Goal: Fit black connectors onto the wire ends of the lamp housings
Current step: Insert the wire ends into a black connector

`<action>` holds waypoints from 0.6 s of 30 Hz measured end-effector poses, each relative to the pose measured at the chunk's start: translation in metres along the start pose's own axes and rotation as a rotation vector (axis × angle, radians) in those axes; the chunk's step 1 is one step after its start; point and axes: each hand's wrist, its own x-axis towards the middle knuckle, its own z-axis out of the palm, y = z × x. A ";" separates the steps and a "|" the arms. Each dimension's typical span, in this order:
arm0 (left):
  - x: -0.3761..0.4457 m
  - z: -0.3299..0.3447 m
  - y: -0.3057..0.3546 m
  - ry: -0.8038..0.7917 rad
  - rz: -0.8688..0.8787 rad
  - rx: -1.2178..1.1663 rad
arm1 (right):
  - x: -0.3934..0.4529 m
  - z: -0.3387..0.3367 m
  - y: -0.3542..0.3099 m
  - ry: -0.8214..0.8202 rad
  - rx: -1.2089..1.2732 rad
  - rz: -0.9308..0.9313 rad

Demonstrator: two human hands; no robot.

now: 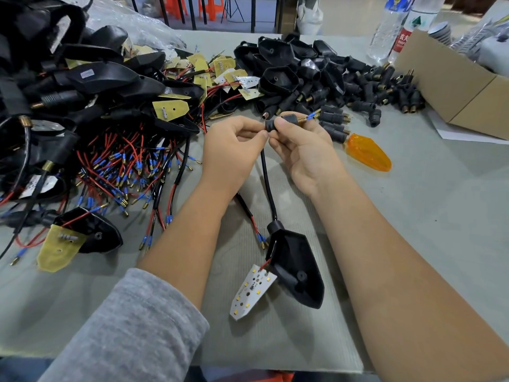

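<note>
A black lamp housing point(296, 267) lies on the table between my forearms, with a white LED board point(252, 292) hanging from it on a red wire. Its black cable point(266, 177) runs up to my hands. My left hand point(230, 150) pinches the cable just below a black connector point(281, 123). My right hand point(301, 150) grips that connector. The connector sits over the cable end, and a brass thread and a blue-tipped wire end point(310, 116) stick out of its right side.
A heap of loose black connectors and empty housings point(330, 84) lies beyond my hands. Wired housings with red wires point(115, 166) are piled at the left. An orange lens point(367, 155), a cardboard box point(457, 86) and water bottles point(388, 26) are at the right.
</note>
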 end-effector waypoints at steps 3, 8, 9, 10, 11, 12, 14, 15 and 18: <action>-0.001 0.000 0.002 -0.005 0.025 0.009 | 0.000 0.000 0.000 0.001 -0.023 -0.001; -0.002 0.001 0.000 0.036 0.010 0.122 | 0.000 0.001 -0.001 0.028 -0.018 -0.003; -0.002 0.001 0.000 0.033 0.006 0.135 | 0.000 0.002 -0.001 0.034 -0.010 -0.003; -0.002 0.001 -0.001 0.024 0.007 0.136 | 0.001 0.002 -0.002 0.039 -0.007 -0.004; -0.002 0.001 -0.001 0.011 0.011 0.126 | 0.001 0.003 -0.002 0.044 -0.015 -0.004; -0.003 0.002 -0.001 -0.003 0.019 0.113 | 0.001 0.003 -0.002 0.048 -0.036 -0.005; -0.003 0.003 -0.001 -0.022 0.038 0.102 | 0.001 0.003 0.000 0.040 -0.091 -0.012; -0.003 0.003 -0.002 -0.025 0.045 0.106 | 0.001 0.003 0.001 0.031 -0.112 -0.016; -0.002 0.003 -0.003 -0.027 0.064 0.120 | 0.003 0.001 0.001 0.025 -0.132 -0.023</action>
